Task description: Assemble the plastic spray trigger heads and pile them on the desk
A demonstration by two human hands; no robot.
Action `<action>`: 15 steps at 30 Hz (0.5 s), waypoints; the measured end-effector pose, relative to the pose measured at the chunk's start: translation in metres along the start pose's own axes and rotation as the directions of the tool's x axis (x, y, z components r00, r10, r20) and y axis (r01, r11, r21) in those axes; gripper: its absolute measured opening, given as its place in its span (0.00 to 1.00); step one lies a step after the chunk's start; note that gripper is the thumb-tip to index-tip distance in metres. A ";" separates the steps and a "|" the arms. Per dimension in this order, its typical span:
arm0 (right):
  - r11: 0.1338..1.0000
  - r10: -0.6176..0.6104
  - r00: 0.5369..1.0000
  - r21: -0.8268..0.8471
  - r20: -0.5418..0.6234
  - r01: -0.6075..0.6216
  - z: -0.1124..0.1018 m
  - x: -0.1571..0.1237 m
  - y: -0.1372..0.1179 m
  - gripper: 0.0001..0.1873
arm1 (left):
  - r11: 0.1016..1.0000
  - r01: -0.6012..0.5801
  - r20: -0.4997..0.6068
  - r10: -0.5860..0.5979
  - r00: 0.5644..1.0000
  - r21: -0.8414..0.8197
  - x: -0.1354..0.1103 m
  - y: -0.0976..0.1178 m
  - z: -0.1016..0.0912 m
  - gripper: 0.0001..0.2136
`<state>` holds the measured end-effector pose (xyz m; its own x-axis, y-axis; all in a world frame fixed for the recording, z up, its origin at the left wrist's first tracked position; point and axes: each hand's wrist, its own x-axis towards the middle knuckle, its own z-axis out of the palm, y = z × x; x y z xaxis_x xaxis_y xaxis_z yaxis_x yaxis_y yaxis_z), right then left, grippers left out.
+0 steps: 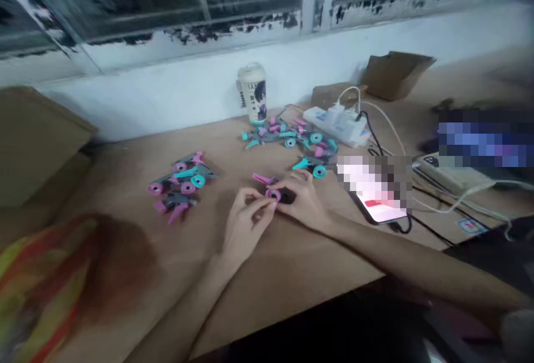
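Over the middle of the table, both hands are at one small pink-and-dark-grey plastic part with a round ring end and a pink lever. My right hand grips its dark body from the right. My left hand is closed in a pinch at the pink ring, thumb and fingertips touching it. Whether a smaller piece sits between those left fingertips is hidden. To the left lies a group of similar pink, teal and grey parts. Another pile of such parts spreads behind my hands, with a teal one nearest my right hand.
A printed cup stands by the wall. A white power strip with cables and a lit phone lie to the right. Cardboard boxes stand at left and back right. A blurred yellow-and-red bag is at lower left.
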<state>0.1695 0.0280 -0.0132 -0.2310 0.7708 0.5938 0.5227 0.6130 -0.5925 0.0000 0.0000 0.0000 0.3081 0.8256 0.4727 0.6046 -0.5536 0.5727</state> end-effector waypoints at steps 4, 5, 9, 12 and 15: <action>1.000 0.028 0.999 0.015 -0.021 -0.028 -0.001 0.002 0.004 0.09 | 0.999 -0.040 0.027 0.040 0.999 -0.001 0.001 0.001 -0.004 0.08; 0.999 0.030 0.999 0.025 -0.019 -0.030 -0.001 0.002 0.004 0.10 | 0.999 -0.035 0.011 0.035 0.999 0.001 0.001 0.001 -0.005 0.08; 0.998 0.019 1.000 0.056 0.014 -0.020 -0.001 0.002 0.002 0.12 | 0.989 0.120 -0.117 -0.129 0.985 -0.082 0.004 -0.002 -0.004 0.03; 0.997 0.012 0.999 0.070 0.043 -0.015 -0.001 0.001 0.000 0.14 | 0.923 0.253 -0.077 -0.287 0.955 -0.290 0.007 -0.007 0.001 0.10; 0.997 -0.002 0.998 0.078 0.065 -0.003 0.000 -0.001 -0.001 0.13 | 0.844 0.347 0.063 -0.354 0.933 -0.409 0.009 -0.011 0.004 0.13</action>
<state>0.1690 0.0264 -0.0129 -0.2851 0.7789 0.5586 0.4574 0.6227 -0.6348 -0.0013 0.0136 -0.0049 0.1202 0.9731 0.1963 0.3173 -0.2250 0.9212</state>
